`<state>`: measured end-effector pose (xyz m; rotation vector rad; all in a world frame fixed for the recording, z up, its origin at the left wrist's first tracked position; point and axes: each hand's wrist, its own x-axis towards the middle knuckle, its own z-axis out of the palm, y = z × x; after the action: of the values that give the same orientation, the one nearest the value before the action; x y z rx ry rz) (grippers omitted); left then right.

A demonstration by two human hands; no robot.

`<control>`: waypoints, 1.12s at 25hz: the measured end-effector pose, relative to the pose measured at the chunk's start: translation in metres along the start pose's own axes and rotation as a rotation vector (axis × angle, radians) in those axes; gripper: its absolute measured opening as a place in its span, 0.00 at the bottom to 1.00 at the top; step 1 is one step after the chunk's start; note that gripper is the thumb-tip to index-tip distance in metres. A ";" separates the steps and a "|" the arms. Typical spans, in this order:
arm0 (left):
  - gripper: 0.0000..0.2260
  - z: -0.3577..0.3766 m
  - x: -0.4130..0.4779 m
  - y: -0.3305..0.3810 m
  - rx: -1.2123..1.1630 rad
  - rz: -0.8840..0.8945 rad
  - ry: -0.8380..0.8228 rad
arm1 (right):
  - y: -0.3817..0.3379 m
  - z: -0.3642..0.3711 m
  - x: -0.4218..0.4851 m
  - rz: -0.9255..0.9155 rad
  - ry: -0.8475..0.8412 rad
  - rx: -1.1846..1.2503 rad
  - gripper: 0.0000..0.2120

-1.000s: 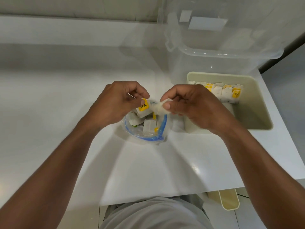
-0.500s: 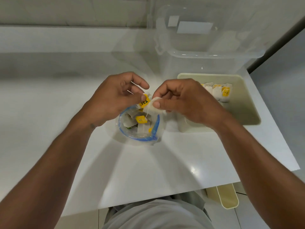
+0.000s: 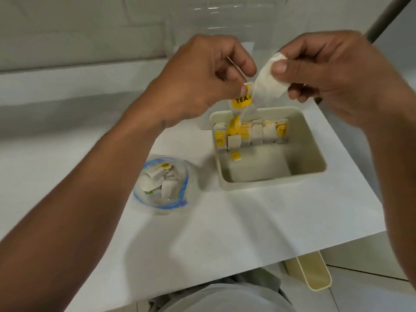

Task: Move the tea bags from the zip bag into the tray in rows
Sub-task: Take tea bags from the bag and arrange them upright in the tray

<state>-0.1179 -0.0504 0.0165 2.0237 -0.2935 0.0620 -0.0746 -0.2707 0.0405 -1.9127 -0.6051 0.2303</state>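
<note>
We see both hands raised above the white table (image 3: pixel 247 221), over the far left corner of the tray (image 3: pixel 315 152). The right hand (image 3: pixel 333 73) pinches a white tea bag (image 3: pixel 270 86) between its thumb and curled fingers, holding the bag by its upper right end so that it slants down to the left. The left hand (image 3: pixel 202 79) is just beside it on the left, fingers curled, thumb and forefinger pinching the top of the yellow tag (image 3: pixel 242 101) marked TEA, which hangs right at the bag's lower left corner. A thin string runs up through the left fingers. The two hands are close but do not touch each other.

Below them, in the cream tray, a row of tea bags (image 3: pixel 258 132) stands along the far wall, white bags and yellow tags mixed. At the left end of that row we make out another yellow tag and a small bag, too blurred for us to tell whether they hang or stand. A loose small tag (image 3: pixel 236 156) lies on the tray floor just near of the row.

The zip bag (image 3: pixel 167 207) sits open on the table to the left of the tray and nearer to us, well below the left forearm, with several tea bags inside it (image 3: pixel 167 188). A clear plastic container (image 3: pixel 225 19) stands at the far side.
</note>
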 end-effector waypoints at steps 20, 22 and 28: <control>0.09 0.133 0.068 -0.105 0.643 -0.386 -0.137 | 0.165 -0.041 0.027 0.216 -0.253 -0.488 0.05; 0.07 0.133 0.069 -0.105 0.635 -0.371 -0.171 | 0.166 -0.040 0.027 0.197 -0.245 -0.538 0.06; 0.08 0.143 0.072 -0.112 0.793 -0.334 -0.204 | 0.182 -0.025 0.032 0.181 -0.281 -0.685 0.06</control>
<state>-0.0339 -0.1424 -0.1342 2.8483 -0.0448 -0.2810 0.0186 -0.3297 -0.1099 -2.6288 -0.7616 0.4559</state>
